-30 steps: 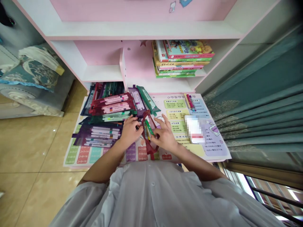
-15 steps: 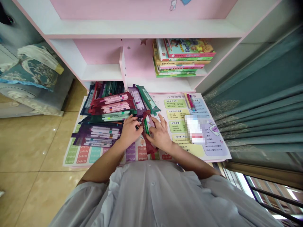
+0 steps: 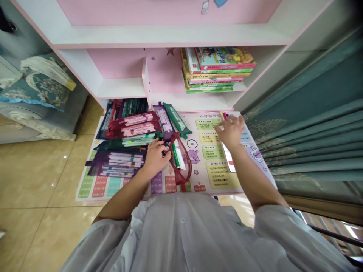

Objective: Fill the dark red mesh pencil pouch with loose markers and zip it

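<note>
While our left hand (image 3: pixel 155 158) is pinching the edge of the red mesh pouch (image 3: pixel 186 166), our right hand (image 3: pixel 230 131) is reaching out over the top of the mat, fingers spread. We are working at this pouch: it is lying flat and slack near the mat's lower middle, with green and white markers (image 3: pixel 177 156) showing through inside it. Right fingers are over a small bunch of pens (image 3: pixel 224 116), mostly hidden; we cannot tell if they have hold of any. A blurred white item (image 3: pixel 228 158) is lying under the right wrist on the times-table mat (image 3: pixel 99 185). Filled zip pouches (image 3: pixel 127 141) are stacking up just left of our left hand. Farther out, books (image 3: pixel 218 64) are sitting on the pink shelf unit (image 3: pixel 170 37).
</note>
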`<act>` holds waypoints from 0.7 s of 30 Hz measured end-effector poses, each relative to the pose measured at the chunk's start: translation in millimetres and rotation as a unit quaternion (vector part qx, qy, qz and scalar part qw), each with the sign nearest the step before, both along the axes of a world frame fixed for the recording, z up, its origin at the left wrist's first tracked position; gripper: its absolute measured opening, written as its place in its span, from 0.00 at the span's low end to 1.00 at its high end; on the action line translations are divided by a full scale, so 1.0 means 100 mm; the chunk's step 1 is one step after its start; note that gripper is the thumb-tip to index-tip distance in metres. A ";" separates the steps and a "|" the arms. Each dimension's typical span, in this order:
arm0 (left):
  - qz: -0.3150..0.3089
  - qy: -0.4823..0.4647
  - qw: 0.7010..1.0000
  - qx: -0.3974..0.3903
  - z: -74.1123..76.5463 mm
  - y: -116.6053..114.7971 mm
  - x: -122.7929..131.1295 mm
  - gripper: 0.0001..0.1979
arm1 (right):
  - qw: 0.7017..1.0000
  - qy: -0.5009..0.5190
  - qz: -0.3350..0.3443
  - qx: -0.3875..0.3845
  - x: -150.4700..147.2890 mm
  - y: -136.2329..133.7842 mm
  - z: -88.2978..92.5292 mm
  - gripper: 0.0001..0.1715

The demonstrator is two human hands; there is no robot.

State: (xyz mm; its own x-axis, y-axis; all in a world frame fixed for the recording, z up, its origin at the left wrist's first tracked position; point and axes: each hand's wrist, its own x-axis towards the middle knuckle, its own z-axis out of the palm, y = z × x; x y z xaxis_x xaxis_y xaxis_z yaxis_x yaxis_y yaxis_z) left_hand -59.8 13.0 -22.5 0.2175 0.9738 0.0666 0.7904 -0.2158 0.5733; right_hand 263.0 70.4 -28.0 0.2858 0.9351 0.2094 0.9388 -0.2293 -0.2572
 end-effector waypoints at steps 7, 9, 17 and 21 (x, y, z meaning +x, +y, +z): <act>-0.001 -0.004 1.000 0.007 -0.02 0.01 0.00 0.06 | 0.986 0.007 -0.149 -0.068 0.54 0.27 -0.24 0.28; -0.001 0.000 1.000 0.000 0.00 0.01 0.00 0.06 | 0.985 0.000 -0.152 -0.088 0.58 0.28 -0.28 0.29; -0.004 -0.001 1.000 -0.005 0.01 0.00 -0.01 0.06 | 0.982 -0.020 -0.153 -0.108 0.64 0.36 -0.39 0.32; -0.002 -0.005 1.000 -0.003 0.00 0.01 -0.01 0.06 | 0.983 -0.023 -0.152 -0.102 0.66 0.38 -0.38 0.31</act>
State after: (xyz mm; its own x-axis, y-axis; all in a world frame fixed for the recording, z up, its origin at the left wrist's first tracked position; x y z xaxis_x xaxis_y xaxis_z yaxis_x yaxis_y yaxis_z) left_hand -61.3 13.6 -22.3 0.2203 0.9735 0.0622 0.7835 -0.2146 0.5832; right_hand 328.8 108.8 -66.3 0.5527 0.8322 0.0450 0.8286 -0.5429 -0.1364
